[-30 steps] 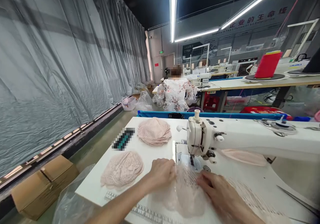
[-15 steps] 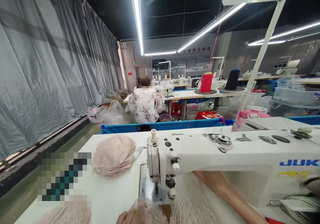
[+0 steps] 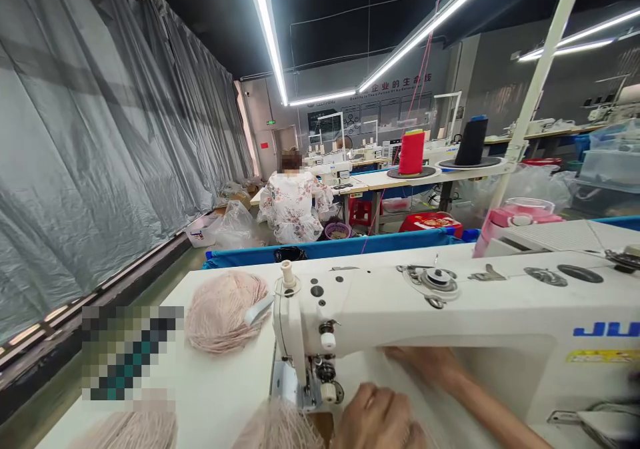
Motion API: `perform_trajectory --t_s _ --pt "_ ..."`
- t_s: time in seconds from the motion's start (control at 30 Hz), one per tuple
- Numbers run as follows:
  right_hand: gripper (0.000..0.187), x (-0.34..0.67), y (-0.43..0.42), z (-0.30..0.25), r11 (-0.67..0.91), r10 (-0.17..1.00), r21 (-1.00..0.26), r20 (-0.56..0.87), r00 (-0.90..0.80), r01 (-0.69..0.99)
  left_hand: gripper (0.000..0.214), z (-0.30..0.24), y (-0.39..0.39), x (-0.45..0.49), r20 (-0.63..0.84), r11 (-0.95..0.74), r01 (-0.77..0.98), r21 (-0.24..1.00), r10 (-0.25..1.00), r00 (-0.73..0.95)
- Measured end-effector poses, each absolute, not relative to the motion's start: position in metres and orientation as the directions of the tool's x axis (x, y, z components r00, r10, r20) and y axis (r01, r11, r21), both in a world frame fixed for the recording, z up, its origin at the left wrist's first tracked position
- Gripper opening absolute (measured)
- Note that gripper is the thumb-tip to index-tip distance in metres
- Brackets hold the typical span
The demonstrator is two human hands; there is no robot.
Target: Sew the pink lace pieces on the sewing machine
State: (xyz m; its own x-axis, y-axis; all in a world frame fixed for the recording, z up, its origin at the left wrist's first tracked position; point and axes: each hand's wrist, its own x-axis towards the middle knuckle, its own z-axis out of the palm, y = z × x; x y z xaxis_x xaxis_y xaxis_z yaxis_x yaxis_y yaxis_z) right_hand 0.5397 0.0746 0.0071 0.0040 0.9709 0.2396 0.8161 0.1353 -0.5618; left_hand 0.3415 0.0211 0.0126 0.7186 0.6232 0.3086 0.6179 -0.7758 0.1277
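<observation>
Head view: hands (image 3: 380, 419) beside sewing machine (image 3: 450, 315).

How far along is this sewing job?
It seems to be mid-batch. One stack of pink knit pieces lies flat at the far end of the table, possibly finished. In hand: the left hand and right hand rest on pale fabric beside the sewing machine needle. Another pink pile at the near edge may still wait, though which stack is done isn't clear.
</observation>
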Motion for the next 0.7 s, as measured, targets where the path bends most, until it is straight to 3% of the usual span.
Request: perform_trajectory --t_s 0.13,0.23,0.4,0.57,0.7 --pt "0.021 0.544 0.069 0.010 0.142 0.980 -0.564 0.198 -0.034 0.813 0.042 0.040 0.047 0.356 0.188 -0.862 0.499 0.093 0.507 0.841" --pt "0.026 0.550 0.065 0.010 0.142 0.977 -0.552 0.209 -0.028 0.822 0.064 0.044 0.058 0.359 0.145 -0.825 0.557 0.094 0.565 0.812" --pt "0.021 0.552 0.058 0.010 0.095 0.979 -0.521 0.202 0.014 0.848 0.066 0.024 0.069 0.367 0.114 -0.794 0.595 0.121 0.607 0.787" --pt "0.022 0.550 0.060 0.010 0.062 0.979 -0.532 0.199 0.054 0.844 0.068 0.013 0.071 0.359 0.114 -0.742 0.635 0.213 0.665 0.738" --pt "0.024 0.551 0.062 0.008 0.029 0.976 -0.572 0.194 0.100 0.820 0.079 0.023 0.063 0.353 0.124 -0.710 0.608 0.356 0.681 0.722"
